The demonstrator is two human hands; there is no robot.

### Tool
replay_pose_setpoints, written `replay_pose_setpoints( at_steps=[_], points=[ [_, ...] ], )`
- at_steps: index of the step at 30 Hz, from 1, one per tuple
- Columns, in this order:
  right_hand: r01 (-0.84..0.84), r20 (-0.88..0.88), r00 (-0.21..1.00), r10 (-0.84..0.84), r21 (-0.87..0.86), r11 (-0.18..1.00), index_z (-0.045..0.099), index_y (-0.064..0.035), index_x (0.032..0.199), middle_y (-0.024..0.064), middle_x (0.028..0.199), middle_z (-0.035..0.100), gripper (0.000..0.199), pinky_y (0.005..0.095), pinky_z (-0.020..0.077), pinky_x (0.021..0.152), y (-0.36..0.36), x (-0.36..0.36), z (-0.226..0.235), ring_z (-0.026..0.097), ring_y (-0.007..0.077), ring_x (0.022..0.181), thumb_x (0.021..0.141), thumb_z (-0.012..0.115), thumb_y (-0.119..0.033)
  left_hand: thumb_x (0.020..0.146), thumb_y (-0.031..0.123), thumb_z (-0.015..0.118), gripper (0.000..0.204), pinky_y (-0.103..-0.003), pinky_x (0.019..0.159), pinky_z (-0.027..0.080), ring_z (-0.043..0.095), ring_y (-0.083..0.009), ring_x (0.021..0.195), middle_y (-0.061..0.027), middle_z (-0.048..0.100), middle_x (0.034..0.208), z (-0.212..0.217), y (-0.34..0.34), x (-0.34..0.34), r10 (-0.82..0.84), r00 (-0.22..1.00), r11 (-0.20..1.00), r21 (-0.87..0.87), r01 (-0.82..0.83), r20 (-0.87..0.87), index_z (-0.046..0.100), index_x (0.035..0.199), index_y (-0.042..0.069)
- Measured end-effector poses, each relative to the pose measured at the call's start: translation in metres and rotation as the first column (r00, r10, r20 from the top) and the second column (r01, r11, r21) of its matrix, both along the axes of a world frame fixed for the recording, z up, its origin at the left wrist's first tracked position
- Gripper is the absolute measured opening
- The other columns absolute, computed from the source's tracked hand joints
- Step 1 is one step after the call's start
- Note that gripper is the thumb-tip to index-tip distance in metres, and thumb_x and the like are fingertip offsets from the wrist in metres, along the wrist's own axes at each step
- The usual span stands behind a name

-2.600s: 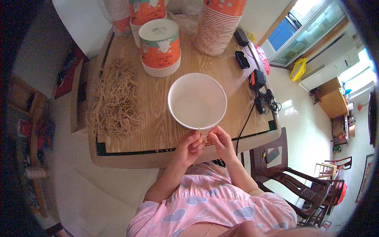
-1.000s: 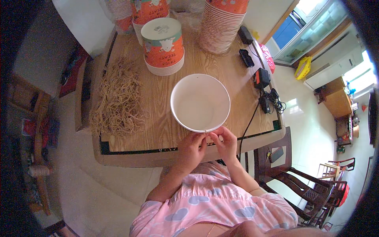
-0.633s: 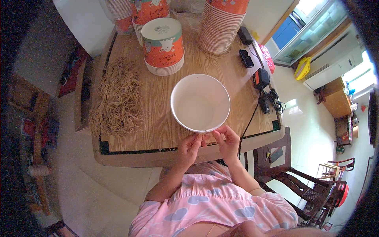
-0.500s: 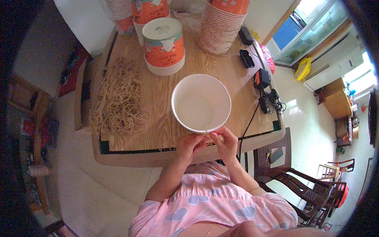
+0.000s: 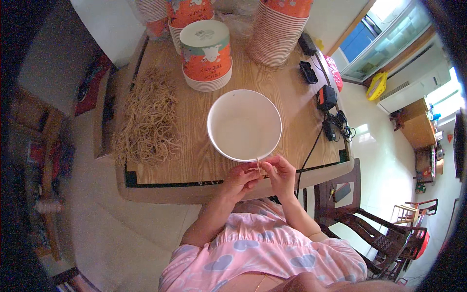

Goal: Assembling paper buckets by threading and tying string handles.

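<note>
A white-lined paper bucket [image 5: 244, 125] stands in front of me, its open mouth facing up toward me. At its near rim hangs a thin tan piece of twine [image 5: 258, 166]. My left hand [image 5: 242, 180] is closed in a pinch at the twine, just below the rim. Close beside it, my right hand [image 5: 281, 175] also pinches the twine, thumb and forefinger together. The fingers partly hide the twine's ends. A loose heap of similar twine pieces [image 5: 148, 119] lies on the table to the left.
Upturned orange printed buckets [image 5: 206, 61] are stacked beyond the bucket, with a taller stack [image 5: 277, 36] at the back right. A black adapter [image 5: 326, 98] and coiled cable [image 5: 343, 124] lie along the wooden table's [image 5: 194, 155] right side. A dark wooden chair [image 5: 350, 204] stands at the right.
The bucket has shifted slightly left relative to the table and turned a little. More of the twine shows between my hands, which stay close together at the near rim.
</note>
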State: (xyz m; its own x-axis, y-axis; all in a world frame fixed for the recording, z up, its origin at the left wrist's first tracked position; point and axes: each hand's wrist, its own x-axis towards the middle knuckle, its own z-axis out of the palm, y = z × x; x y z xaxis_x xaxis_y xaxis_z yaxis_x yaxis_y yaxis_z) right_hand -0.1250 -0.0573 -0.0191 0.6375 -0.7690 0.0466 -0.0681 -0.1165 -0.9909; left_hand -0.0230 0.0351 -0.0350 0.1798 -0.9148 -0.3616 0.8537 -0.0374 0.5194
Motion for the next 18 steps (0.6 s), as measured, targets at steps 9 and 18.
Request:
replay_pose_setpoints(
  at_steps=[9, 18],
  points=[
    [-0.002, 0.030, 1.000, 0.003, -0.046, 0.999, 0.056, 0.0025, 0.078, 0.0021, 0.075, 0.056, 0.004, 0.0197, 0.0411, 0.065, 0.000, -0.002, 0.000, 0.051, 0.0080, 0.071, 0.080, 0.059, 0.000, 0.078, 0.010, 0.064, 0.015, -0.019, 0.055, 0.043, 0.053, -0.0057, 0.059, 0.0003, 0.060, 0.074, 0.001, -0.005, -0.012, 0.262, 0.853, 0.958, -0.016, -0.286, 0.451, 0.059, 0.090, 0.004],
    [0.004, 0.025, 1.000, 0.007, -0.385, 0.923, 0.059, 0.0002, 0.075, 0.0073, 0.071, 0.057, 0.010, 0.0223, 0.0431, 0.058, 0.008, -0.001, 0.012, 0.054, 0.0132, 0.065, 0.069, 0.068, 0.001, 0.078, 0.005, 0.063, 0.008, -0.019, 0.053, 0.041, 0.051, -0.0060, 0.059, -0.0008, 0.057, 0.072, 0.003, -0.002, -0.019, 0.342, 0.489, 0.892, -0.112, -0.439, 0.802, 0.056, 0.081, 0.003]
  ],
)
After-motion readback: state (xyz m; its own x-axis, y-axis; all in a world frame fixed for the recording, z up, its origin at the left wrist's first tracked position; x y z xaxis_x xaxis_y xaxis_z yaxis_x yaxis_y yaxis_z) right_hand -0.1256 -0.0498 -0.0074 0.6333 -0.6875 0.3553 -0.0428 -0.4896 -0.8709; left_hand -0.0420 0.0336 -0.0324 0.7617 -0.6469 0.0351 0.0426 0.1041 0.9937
